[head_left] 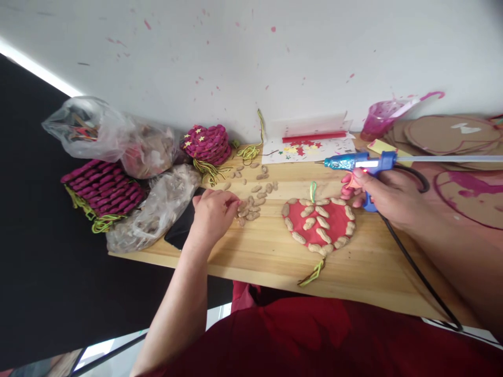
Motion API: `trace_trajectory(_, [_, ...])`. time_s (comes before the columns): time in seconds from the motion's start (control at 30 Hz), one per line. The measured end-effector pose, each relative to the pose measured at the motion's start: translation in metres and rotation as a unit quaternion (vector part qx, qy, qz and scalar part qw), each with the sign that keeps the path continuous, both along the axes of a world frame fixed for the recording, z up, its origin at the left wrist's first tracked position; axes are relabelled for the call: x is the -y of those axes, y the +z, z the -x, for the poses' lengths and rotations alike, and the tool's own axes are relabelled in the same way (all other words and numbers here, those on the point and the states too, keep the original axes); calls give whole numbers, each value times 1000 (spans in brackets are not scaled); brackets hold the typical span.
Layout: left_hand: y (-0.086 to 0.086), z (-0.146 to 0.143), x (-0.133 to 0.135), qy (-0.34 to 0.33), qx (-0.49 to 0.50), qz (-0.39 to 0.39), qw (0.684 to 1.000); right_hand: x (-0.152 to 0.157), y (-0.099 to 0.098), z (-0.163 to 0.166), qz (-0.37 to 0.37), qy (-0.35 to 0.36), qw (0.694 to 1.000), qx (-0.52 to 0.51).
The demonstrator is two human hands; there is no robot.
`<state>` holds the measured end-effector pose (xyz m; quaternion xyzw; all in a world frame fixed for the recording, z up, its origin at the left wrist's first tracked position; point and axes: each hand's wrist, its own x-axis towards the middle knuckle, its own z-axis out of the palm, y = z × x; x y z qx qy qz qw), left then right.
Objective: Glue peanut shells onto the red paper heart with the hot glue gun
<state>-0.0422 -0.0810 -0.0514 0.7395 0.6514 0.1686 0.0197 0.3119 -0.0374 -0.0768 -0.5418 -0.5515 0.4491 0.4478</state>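
Observation:
My right hand (389, 193) is wrapped round the handle of a blue hot glue gun (361, 161), its tip pointing left and a clear glue stick (448, 158) jutting from its back. My left hand (214, 212) is closed, its fingertips drawn together at the left edge of a loose pile of peanuts (251, 204); what they hold, if anything, is hidden. Between my hands lies a red heart-shaped piece (336, 222), with peanuts round its edge and more in two slanted rows down its middle. A green loop (313, 191) tops it, and a yellow-green tassel (313, 273) hangs below.
Plastic bags (153, 209) and purple braided pieces (104, 188) crowd the left; another purple bundle (208, 144) stands by the wall. White paper (271, 151) carries star confetti. A pink-stained cup (379, 119) and cardboard cutouts (444, 133) are at right. The gun's black cord (408, 256) runs over the table.

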Motion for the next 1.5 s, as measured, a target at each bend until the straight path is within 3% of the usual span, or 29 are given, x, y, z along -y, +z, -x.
trace_trajectory(0.13, [4,-9,4,-41,48,20,998,0,4,3,-2,-6,1000,-24])
trace_trajectory(0.57, [-5,-18,6,-64,38,33,997,1,3,2,-3,6,1000,-21])
trace_trajectory(0.97, [0,3,4,-35,55,-24,998,0,2,1,7,11,1000,-22])
trace_trajectory(1.17, [-3,-10,7,-54,45,-1,998,0,1,2,5,3,1000,-30])
trace_trajectory(1.5, [6,-41,-28,-91,-28,11,995,4,8,4,0,3,1000,15])
